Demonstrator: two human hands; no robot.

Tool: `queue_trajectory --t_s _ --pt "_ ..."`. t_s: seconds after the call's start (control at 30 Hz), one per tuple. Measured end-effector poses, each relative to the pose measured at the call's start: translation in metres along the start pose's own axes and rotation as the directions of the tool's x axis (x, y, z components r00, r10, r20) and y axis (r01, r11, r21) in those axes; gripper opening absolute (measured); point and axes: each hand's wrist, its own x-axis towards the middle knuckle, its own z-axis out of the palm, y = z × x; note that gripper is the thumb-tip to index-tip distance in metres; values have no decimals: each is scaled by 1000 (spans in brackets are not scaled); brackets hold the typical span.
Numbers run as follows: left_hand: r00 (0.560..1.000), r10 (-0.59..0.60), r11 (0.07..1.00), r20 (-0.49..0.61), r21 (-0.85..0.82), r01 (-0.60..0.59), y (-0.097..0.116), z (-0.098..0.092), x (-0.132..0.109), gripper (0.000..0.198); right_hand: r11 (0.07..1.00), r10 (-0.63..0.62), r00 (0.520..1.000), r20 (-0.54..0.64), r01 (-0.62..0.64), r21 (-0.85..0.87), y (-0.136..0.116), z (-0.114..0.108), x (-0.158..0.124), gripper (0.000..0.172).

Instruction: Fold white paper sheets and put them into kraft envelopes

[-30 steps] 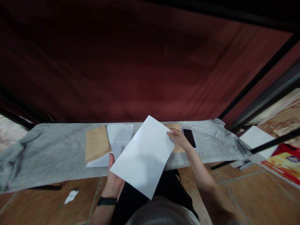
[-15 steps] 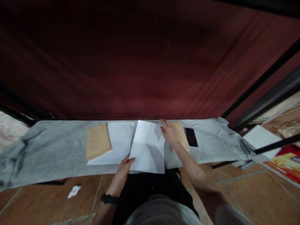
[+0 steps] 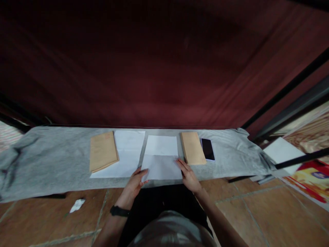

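A white sheet of paper (image 3: pixel 161 163) with a fold line across its middle is in front of me, at the near edge of the cloth. My left hand (image 3: pixel 135 181) grips its lower left corner between thumb and fingers. At the right edge, my right hand (image 3: pixel 189 176) has its fingers over the paper; its thumb is hidden. Left of this sheet lie more white paper (image 3: pixel 130 145) and, partly on top of it, brown envelopes (image 3: pixel 103 151). Another stack of brown envelopes (image 3: pixel 194 148) rests to the right, just beyond my right hand.
A phone (image 3: pixel 207 149) with a dark screen lies beside the right envelopes. Grey cloth (image 3: pixel 64 154) covers the narrow bench. Behind it hangs a dark red sheet (image 3: pixel 154 85). A crumpled white scrap (image 3: pixel 77 205) is on the tiled floor (image 3: pixel 269 202).
My right hand has come down from the sheet's upper right to its right edge. The paper's near part now appears shaded below the fold, and the right envelopes are uncovered.
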Motion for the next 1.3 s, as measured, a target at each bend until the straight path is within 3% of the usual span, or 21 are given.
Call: queue_trajectory --t_s 0.13,0.3,0.43,0.5,0.57,0.67,0.73,0.83,0.9,0.97,1.07,1.17,1.23,1.3 --pt "997 -70 997 13 -22 70 2 4 -10 38 999 -39 999 -34 40 36 0 4 1 81" --pt "996 90 996 18 -4 -90 0 -12 -23 50 992 -77 996 -54 82 96 2 18 -4 83" --pt "974 219 974 61 45 -222 3 -36 -29 61 981 -50 998 -24 53 184 -3 14 -6 85" --pt "926 356 908 128 186 -375 4 -46 -28 52 976 0 1000 -31 7 219 -6 11 -4 85" --pt "833 501 751 234 360 -553 1 -51 -25 40 968 39 998 -39 -28 250 -8 10 -2 81" --pt "729 578 541 365 497 -678 -9 -51 -17 31 958 39 998 -40 -26 286 -10 10 -1 72" --pt "691 639 506 337 492 -708 -14 -47 -10 35 955 7 999 -34 4 295 -11 9 0 69" --pt "650 735 542 195 408 -735 -10 -44 -1 55 956 -23 999 -25 30 291 -11 8 -2 66" --pt "647 724 531 238 407 -743 -1 -44 4 66 956 -29 999 -22 35 292 -11 6 -3 63" --pt "632 645 454 428 451 -769 10 -46 9 62 955 -35 999 -24 41 295 -10 6 -5 57" --pt "535 426 303 730 443 -844 21 -47 14 44 958 -34 998 -48 46 283 -10 8 -6 53" --pt "467 287 228 836 414 -881 22 -48 18 40 967 -35 998 -51 47 252 -10 9 -6 53" --pt "480 272 235 834 426 -873 20 -47 21 38 970 -26 999 -22 30 240 -11 8 -4 48" --pt "568 294 287 769 496 -820 19 -47 22 38 970 25 1000 4 -25 241 -12 7 -1 37"
